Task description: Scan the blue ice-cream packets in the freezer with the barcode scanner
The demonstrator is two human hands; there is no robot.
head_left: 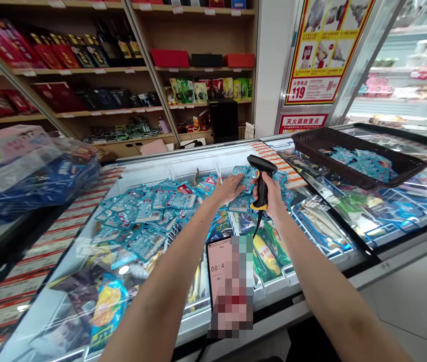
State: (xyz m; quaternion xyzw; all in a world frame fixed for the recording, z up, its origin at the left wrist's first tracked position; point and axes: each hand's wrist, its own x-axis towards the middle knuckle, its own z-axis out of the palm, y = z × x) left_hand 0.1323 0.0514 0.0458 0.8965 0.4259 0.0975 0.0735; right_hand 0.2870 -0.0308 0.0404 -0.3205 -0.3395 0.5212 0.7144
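My right hand (274, 193) is wrapped round the grip of a black and yellow barcode scanner (261, 188), its head up and its cable hanging down. Beside it, my left hand (230, 189) reaches with fingers stretched out over small blue packets (240, 202) on the freezer's glass top. Its fingertips appear to rest on them. A larger spread of blue packets (153, 211) lies to the left of my hands. Nearer to me, between my forearms, a phone (219, 271) shows a timer; part of it is blurred out.
A dark brown basket (398, 156) with more blue packets stands at the right on the freezer (334, 276). Large plastic-wrapped packs (28, 171) sit at the left. Behind are shelves (202, 70) of boxes and bottles. Frozen food bags (266, 254) show under the glass.
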